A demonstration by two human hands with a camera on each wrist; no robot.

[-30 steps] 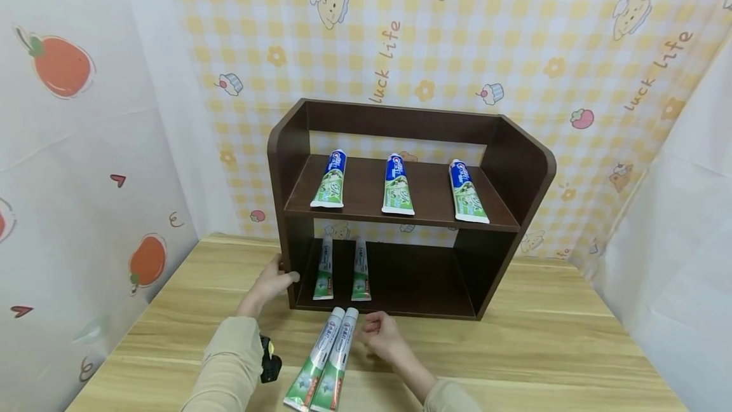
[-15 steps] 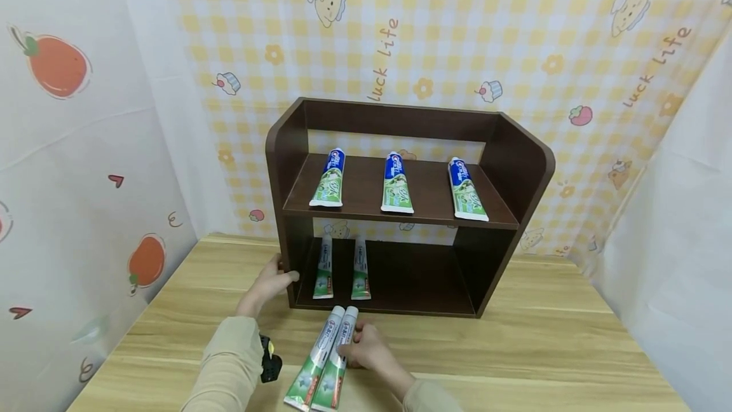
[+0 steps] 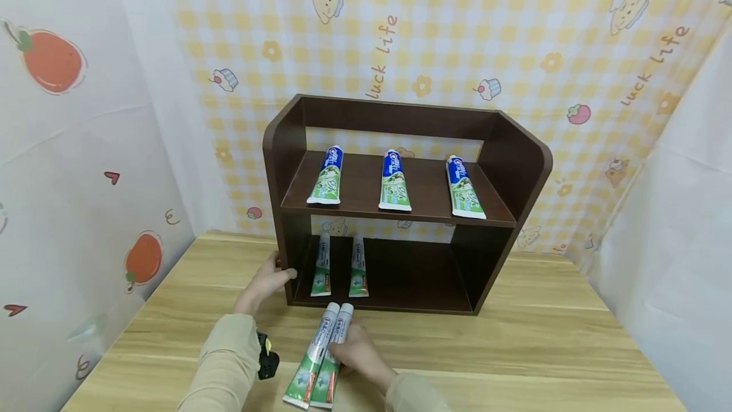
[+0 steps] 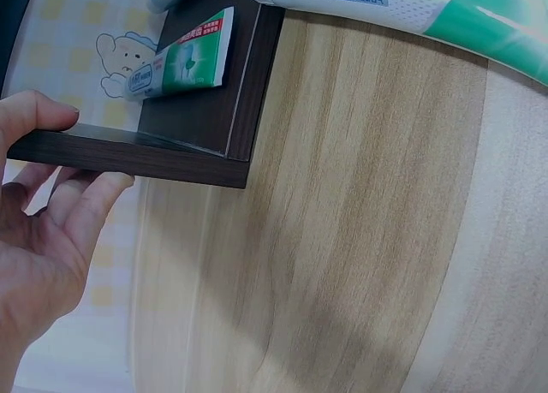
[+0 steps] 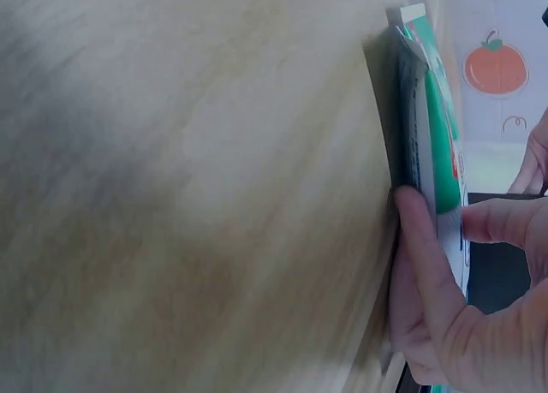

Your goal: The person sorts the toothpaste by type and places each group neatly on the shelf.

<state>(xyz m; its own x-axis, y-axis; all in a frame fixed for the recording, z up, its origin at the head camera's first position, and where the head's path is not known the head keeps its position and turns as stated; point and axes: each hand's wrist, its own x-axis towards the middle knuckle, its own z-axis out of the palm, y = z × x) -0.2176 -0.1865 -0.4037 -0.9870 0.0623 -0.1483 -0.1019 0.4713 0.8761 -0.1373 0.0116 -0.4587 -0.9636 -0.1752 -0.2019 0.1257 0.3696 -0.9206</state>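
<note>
My left hand [image 3: 265, 285] grips the left side panel of a dark brown two-tier shelf [image 3: 497, 259], thumb inside and fingers outside in the left wrist view. Two green-and-white toothpaste tubes lie side by side on the table before the shelf, caps toward it. With thumb and fingers, my right hand [image 3: 361, 355] pinches the right toothpaste tube [image 3: 327, 374] around its middle; the right wrist view shows the thumb on top and fingers along its side. The left toothpaste tube [image 3: 309, 369] overlaps it in the head view, untouched by either hand.
On the upper tier lie three blue-and-green toothpaste tubes [image 3: 394, 183], spaced apart. Two more green-and-white tubes [image 3: 358, 272] occupy the left part of the lower tier. A patterned cloth [image 3: 423, 30] hangs behind the shelf, which stands on the wooden table [image 3: 543, 348].
My right hand has come leftward from beside the two front tubes and taken hold of the right one. The left hand keeps its grip on the shelf panel.
</note>
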